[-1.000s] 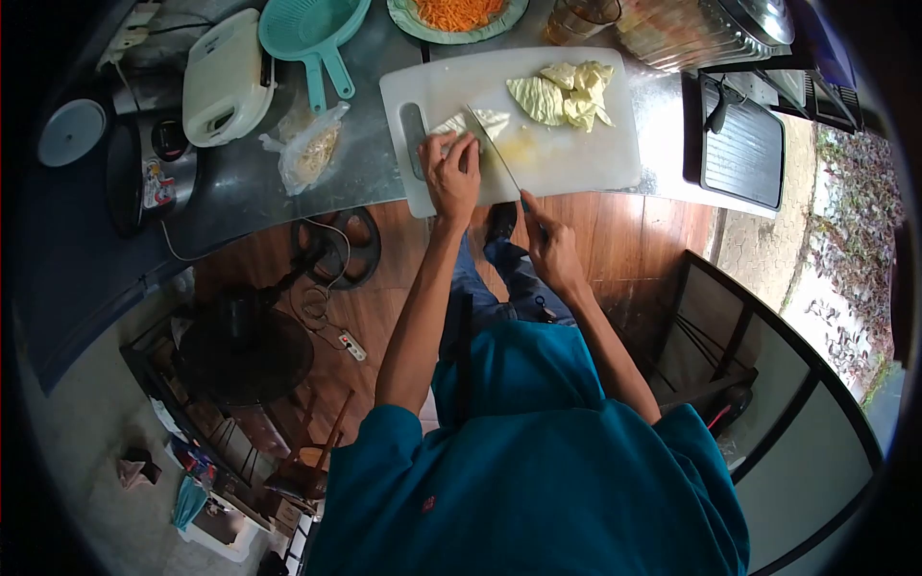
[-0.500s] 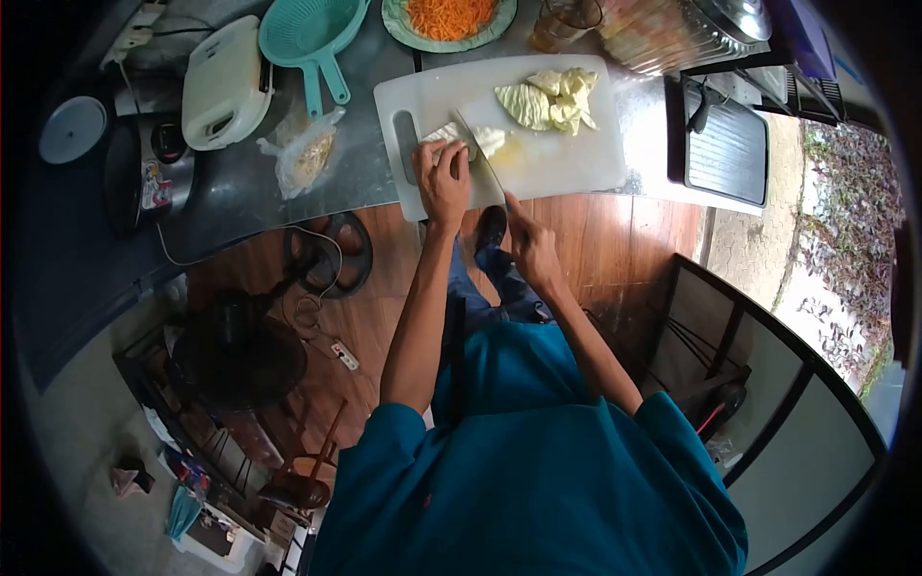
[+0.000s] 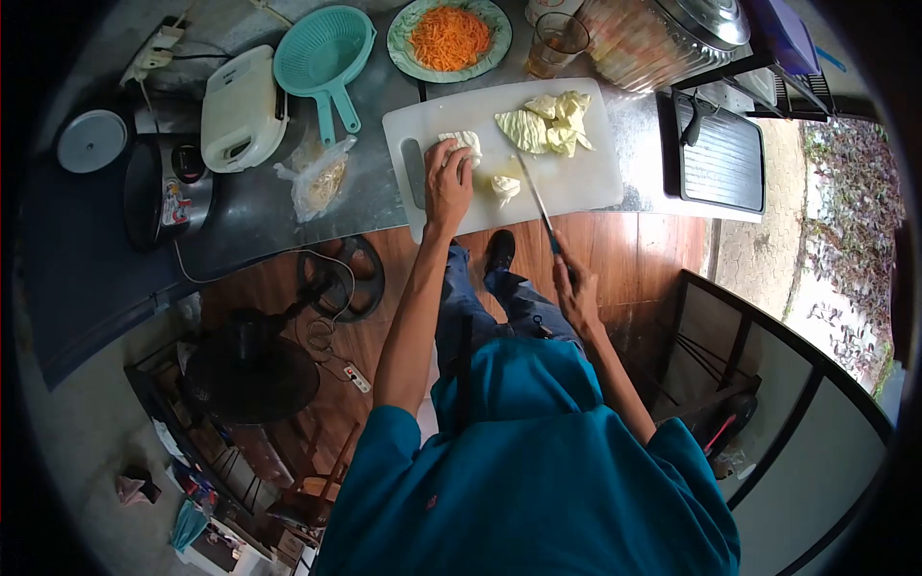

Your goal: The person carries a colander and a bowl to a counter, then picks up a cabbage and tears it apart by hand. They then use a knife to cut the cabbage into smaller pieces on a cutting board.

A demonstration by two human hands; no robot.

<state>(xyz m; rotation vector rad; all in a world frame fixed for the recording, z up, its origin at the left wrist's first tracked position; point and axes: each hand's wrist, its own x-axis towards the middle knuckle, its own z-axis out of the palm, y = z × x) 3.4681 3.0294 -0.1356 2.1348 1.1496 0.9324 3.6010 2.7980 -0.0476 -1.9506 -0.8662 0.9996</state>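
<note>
My left hand (image 3: 448, 184) rests over the left part of a white cutting board (image 3: 567, 182), its curled fingers on a piece of pale cabbage (image 3: 465, 142). In my right hand (image 3: 576, 293) is a knife (image 3: 534, 192), gripped by its dark handle, the blade pointing up over the board. Between the blade and my left hand lies a small cut chunk of cabbage (image 3: 505, 187), apart from both. Several larger cabbage leaves (image 3: 549, 125) lie on the board's far right part.
Behind the board stand a plate of shredded carrot (image 3: 449, 40), a glass (image 3: 555, 46) and a large clear jar (image 3: 639, 43). To the left are a teal colander (image 3: 322, 53), a plastic bag (image 3: 322, 182) and a white sandwich maker (image 3: 240, 110). A grill pan (image 3: 722, 158) sits at right.
My right hand has drawn the knife right and away from my left hand. A small chunk of cabbage now lies separate on the board. The whole view has shifted slightly.
</note>
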